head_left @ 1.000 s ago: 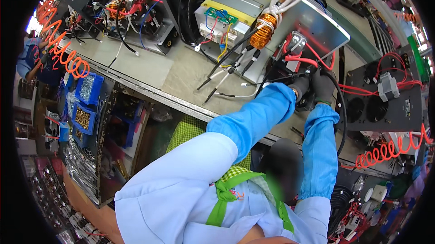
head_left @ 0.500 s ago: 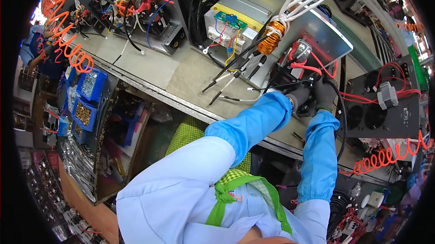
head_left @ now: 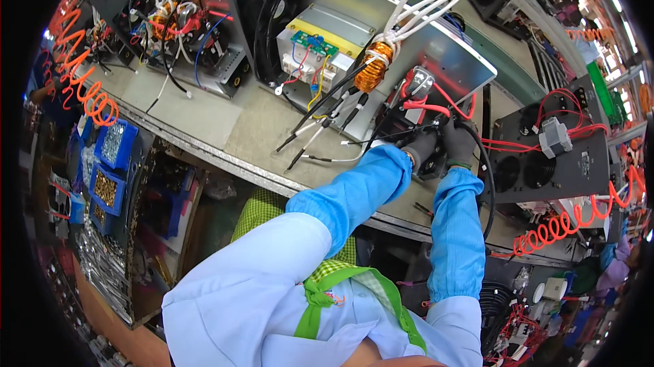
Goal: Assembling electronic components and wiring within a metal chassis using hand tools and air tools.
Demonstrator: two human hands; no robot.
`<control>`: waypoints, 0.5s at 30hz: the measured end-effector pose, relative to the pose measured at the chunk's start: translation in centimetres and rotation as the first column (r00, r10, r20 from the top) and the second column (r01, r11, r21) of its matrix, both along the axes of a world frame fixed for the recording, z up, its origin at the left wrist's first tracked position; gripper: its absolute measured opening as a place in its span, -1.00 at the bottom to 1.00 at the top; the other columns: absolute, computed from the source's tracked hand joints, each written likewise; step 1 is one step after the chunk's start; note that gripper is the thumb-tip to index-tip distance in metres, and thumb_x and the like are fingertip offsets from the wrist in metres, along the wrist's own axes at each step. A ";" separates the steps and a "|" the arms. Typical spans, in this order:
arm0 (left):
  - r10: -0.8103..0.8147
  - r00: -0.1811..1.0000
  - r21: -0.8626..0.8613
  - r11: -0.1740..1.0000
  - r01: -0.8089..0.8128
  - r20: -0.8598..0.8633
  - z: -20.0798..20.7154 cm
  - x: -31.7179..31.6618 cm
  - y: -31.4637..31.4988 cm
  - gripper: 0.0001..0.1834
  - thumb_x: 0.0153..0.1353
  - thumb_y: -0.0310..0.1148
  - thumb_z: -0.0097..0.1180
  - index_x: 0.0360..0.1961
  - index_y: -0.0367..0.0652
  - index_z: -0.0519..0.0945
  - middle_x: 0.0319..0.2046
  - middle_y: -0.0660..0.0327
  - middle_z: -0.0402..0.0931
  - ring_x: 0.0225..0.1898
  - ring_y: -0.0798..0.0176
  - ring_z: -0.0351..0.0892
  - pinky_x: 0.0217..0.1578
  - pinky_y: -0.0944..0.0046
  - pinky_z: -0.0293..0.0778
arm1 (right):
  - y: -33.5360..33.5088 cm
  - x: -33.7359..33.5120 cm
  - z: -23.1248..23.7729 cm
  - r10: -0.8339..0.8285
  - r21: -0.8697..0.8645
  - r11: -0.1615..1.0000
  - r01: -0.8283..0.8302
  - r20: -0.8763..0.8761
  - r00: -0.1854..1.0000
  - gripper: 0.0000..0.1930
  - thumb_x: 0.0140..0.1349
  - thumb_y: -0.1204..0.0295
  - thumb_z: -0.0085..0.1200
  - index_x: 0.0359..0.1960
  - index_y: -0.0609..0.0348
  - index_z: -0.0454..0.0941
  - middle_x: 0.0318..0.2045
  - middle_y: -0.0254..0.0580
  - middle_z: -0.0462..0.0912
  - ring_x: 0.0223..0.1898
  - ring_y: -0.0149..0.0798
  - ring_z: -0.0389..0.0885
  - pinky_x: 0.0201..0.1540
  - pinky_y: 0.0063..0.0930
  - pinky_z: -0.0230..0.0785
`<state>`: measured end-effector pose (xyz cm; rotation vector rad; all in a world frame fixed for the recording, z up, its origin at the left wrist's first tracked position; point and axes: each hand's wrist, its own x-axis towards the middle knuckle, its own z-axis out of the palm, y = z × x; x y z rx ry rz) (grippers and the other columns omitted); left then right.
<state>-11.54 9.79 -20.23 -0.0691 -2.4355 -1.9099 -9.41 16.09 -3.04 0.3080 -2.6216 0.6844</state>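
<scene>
Both hands, in dark grey gloves, are close together at the right end of an open metal chassis (head_left: pixel 446 50). My right hand (head_left: pixel 458 143) is closed around the end of a thick black cable (head_left: pixel 491 193), which loops down past my right sleeve. Just beside it, my left hand (head_left: pixel 421 147) has its fingers curled in at the same spot; what they grip is hidden. Thick red wires (head_left: pixel 428 106) and a round silver-topped part (head_left: pixel 421 83) sit right above the hands. Farther left are an orange copper coil (head_left: pixel 372 70) with white leads and a green circuit board (head_left: pixel 310 42).
A black panel with fans (head_left: pixel 545 156) stands at the right, carrying a grey transformer (head_left: pixel 555 137). Orange coiled hoses hang at left (head_left: pixel 99 104) and right (head_left: pixel 538 236). Blue bins of screws (head_left: pixel 109 188) are at the lower left. Another wired unit (head_left: pixel 184 33) stands farther left.
The whole view has shifted, so the bench and chassis appear farther left. Both hands remain together at the same place on the chassis, with the black cable still in the right one.
</scene>
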 end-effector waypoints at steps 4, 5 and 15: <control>0.340 0.909 -0.412 0.813 -0.413 -0.240 -2.9 -4.8 -1.5 -0.81 0.23 -0.33 -0.11 -0.26 -0.05 0.56 -0.31 -0.04 0.57 -0.24 -0.07 0.58 -0.23 -0.01 0.47 | -5.1 0.8 2.1 0.087 0.000 0.996 -0.087 -0.041 0.995 -0.55 0.11 -0.03 0.08 -0.42 0.18 0.63 -0.55 0.01 0.62 -0.41 0.09 0.59 -0.31 -0.07 0.37; 0.273 0.917 -0.448 0.808 -0.383 -0.291 -4.1 -5.5 -3.1 -0.82 0.21 -0.34 -0.09 -0.24 -0.06 0.55 -0.29 -0.03 0.56 -0.22 -0.07 0.57 -0.20 -0.02 0.46 | -6.6 0.8 2.0 0.131 -0.066 0.989 -0.132 -0.026 0.991 -0.53 0.10 -0.03 0.08 -0.50 0.21 0.62 -0.56 0.03 0.61 -0.42 0.07 0.59 -0.33 -0.08 0.38; 0.076 0.976 0.282 0.950 -0.133 0.204 4.3 2.1 -2.8 -0.59 0.32 -0.25 -0.11 0.17 -0.09 0.39 -0.04 0.11 0.53 -0.04 0.23 0.52 -0.08 0.25 0.45 | -1.6 0.7 1.0 0.002 -0.119 0.993 -0.012 -0.086 0.996 -0.55 0.07 -0.01 0.11 -0.57 0.20 0.60 -0.51 0.01 0.59 -0.43 0.07 0.58 -0.35 -0.09 0.37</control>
